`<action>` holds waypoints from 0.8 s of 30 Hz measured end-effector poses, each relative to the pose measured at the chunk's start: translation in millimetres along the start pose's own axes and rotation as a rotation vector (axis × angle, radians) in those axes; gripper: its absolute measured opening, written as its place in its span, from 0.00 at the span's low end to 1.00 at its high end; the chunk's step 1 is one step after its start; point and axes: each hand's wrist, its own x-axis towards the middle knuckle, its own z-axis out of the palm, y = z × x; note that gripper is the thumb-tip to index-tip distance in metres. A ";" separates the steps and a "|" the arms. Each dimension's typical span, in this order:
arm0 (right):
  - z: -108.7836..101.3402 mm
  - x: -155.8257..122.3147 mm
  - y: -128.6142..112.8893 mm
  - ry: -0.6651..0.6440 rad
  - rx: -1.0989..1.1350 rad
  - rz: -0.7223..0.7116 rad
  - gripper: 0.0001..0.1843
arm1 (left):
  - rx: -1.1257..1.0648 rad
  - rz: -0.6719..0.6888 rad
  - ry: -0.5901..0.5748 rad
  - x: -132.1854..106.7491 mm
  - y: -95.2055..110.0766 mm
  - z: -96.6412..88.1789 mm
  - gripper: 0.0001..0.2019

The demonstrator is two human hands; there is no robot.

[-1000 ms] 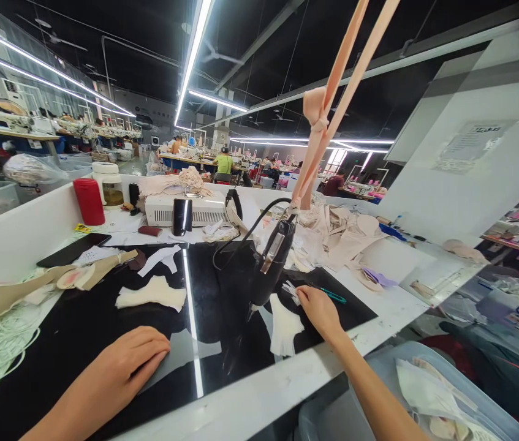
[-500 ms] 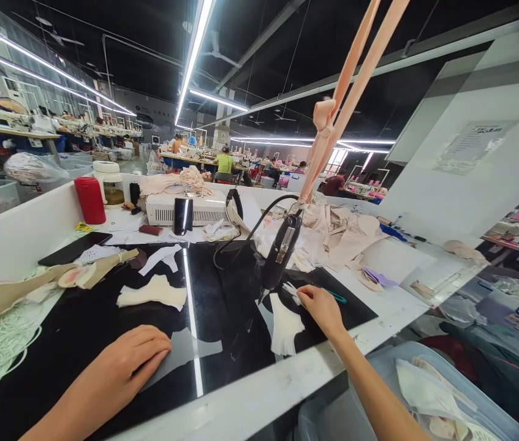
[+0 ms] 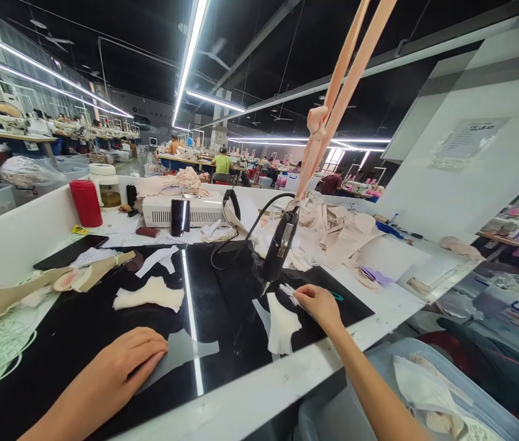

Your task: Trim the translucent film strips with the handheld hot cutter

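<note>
My left hand (image 3: 124,361) lies palm down with fingers stretched side by side, at the end of a thin grey see-through cut piece (image 3: 188,348) on the black work surface (image 3: 227,306). In my right hand (image 3: 318,304), thumb and fingertips pinch a small whitish piece (image 3: 288,290), possibly a fabric scrap. Just left of that hand lies a cream fabric piece (image 3: 282,324) over another grey piece (image 3: 261,315). A black corded hand tool (image 3: 281,245) with a pointed tip hangs from a peach strap (image 3: 317,144), its tip close above these pieces.
Another cream piece (image 3: 149,294) and a white cutout (image 3: 158,261) lie farther back. Behind them stands a white vented box (image 3: 160,211). Pale fabric (image 3: 337,226) is heaped at back right, with a teal tool (image 3: 336,296) beside my right hand. A bin (image 3: 378,361) stands below the front edge.
The hanging tool has swung slightly, its tip now a little higher and farther right. My hands stay in nearly the same places, and the whole view has shifted slightly.
</note>
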 end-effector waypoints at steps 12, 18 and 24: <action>2.7 4.1 5.4 -0.033 0.096 -0.019 0.19 | 0.018 -0.019 -0.003 -2.0 -4.2 0.1 0.14; 4.3 5.6 8.1 -0.042 0.104 -0.076 0.19 | 0.015 -0.023 -0.014 -2.5 -4.5 1.2 0.14; 5.8 5.9 8.0 -0.037 0.075 -0.098 0.19 | 0.015 -0.011 -0.012 -3.0 -4.6 2.1 0.14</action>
